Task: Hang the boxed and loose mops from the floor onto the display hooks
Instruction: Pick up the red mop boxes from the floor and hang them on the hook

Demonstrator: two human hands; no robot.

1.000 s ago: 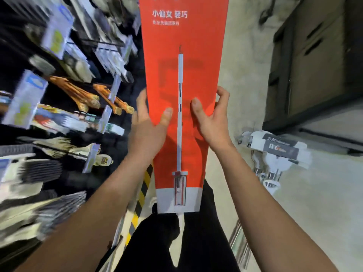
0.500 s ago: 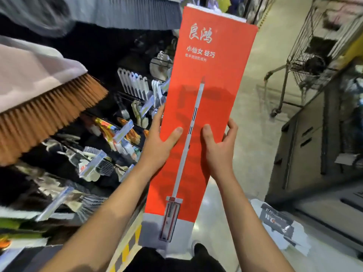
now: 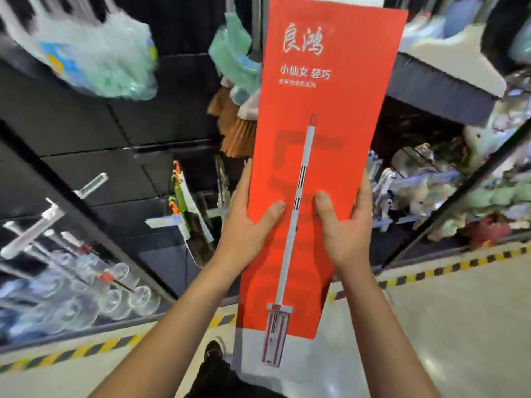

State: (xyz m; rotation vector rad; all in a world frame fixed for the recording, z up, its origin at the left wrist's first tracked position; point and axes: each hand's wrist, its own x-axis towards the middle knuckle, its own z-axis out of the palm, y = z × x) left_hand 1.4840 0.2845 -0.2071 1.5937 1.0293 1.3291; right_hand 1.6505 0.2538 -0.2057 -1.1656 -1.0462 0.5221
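Observation:
A tall red mop box (image 3: 324, 156) with a white bottom band and a printed mop picture stands upright in front of me, lifted off the floor. My left hand (image 3: 244, 225) grips its left edge, thumb across the front. My right hand (image 3: 344, 225) grips the right edge the same way, fingers wrapped behind. The box top reaches the upper part of the black display wall (image 3: 115, 124). Whatever hook lies behind the box is hidden.
Bare metal display hooks (image 3: 51, 214) stick out at the left above packed clear items. Brooms (image 3: 235, 122) and bagged green mop heads (image 3: 94, 56) hang above. A shelf of soft goods (image 3: 459, 191) stands at the right. Yellow-black floor tape (image 3: 431, 271) edges the shelving.
The box has been raised higher with both hands holding it, and my view has swung from the aisle floor and trolley up towards the display wall.

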